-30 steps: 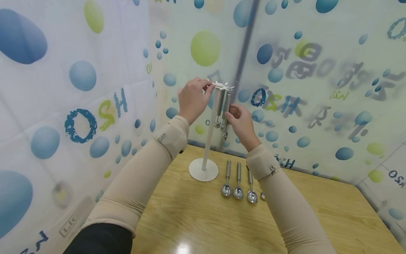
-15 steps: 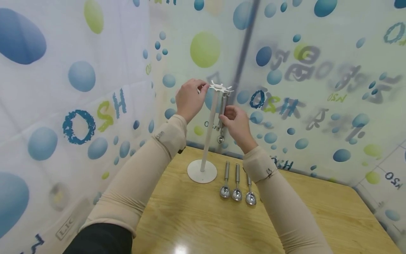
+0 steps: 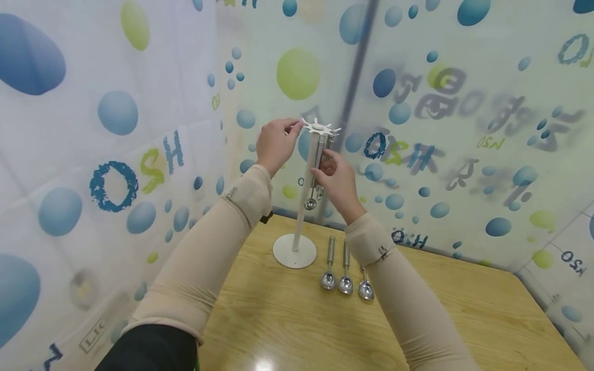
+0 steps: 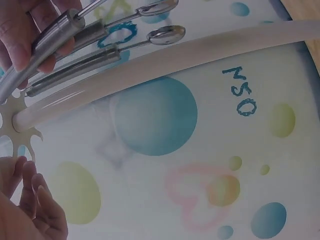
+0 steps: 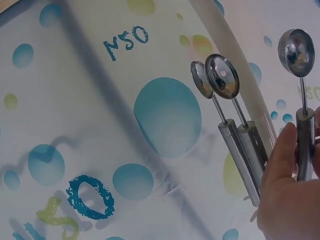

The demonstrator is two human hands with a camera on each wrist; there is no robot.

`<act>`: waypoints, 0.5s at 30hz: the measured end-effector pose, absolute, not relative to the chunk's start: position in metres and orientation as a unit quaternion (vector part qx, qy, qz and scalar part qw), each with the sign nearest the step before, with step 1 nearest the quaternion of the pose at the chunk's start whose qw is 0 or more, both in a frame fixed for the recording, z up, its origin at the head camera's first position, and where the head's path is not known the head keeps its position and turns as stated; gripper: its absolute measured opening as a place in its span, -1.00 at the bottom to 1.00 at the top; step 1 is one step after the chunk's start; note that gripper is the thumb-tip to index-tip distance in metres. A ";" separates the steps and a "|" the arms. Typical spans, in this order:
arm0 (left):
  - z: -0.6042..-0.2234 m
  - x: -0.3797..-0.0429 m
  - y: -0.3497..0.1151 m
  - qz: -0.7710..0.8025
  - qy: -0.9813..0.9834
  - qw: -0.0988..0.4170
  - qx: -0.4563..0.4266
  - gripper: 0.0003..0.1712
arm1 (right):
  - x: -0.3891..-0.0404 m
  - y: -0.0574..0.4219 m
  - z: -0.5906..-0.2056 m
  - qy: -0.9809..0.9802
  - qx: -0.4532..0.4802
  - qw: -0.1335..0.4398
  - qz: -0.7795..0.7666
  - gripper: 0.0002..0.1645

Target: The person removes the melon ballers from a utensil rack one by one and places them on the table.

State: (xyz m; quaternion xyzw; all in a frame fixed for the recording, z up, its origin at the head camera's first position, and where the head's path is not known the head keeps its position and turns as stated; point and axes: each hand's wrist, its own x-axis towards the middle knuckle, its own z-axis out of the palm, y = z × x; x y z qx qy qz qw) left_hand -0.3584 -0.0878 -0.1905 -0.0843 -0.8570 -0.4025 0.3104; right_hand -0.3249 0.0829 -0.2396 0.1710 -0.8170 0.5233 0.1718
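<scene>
A white rack with a star-shaped hook top stands on a round base. My left hand pinches one prong of that top between thumb and fingers. On the other side, my right hand grips the steel handle of a melon baller, its bowl pointing down and its upper end close under the hooks. Two more melon ballers hang beside the pole, bowls down; in the head view they are mostly hidden behind my right hand and the held one.
On the wooden table, to the right of the base, lie three steel ice cream scoops in a row. My right forearm partly covers the rightmost one. Printed curtains enclose the table's left and back sides.
My right hand has moved left with the melon baller, from the rack's right side to the front of the pole. The left hand stays at the hook top, shifting slightly left.
</scene>
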 end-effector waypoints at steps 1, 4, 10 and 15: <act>-0.191 -0.359 -0.088 -0.409 -0.855 0.307 -0.084 -0.58 | -0.325 0.082 -0.240 -0.816 0.173 0.173 0.524 -0.32; -0.192 -0.361 -0.088 -0.423 -0.851 0.301 -0.080 -0.58 | -0.324 0.081 -0.241 -0.808 0.182 0.171 0.534 -0.35; -0.194 -0.362 -0.087 -0.435 -0.848 0.293 -0.078 -0.57 | -0.324 0.080 -0.242 -0.795 0.199 0.172 0.547 -0.44; -0.194 -0.360 -0.086 -0.439 -0.846 0.292 -0.080 -0.57 | -0.323 0.081 -0.242 -0.795 0.195 0.172 0.547 -0.47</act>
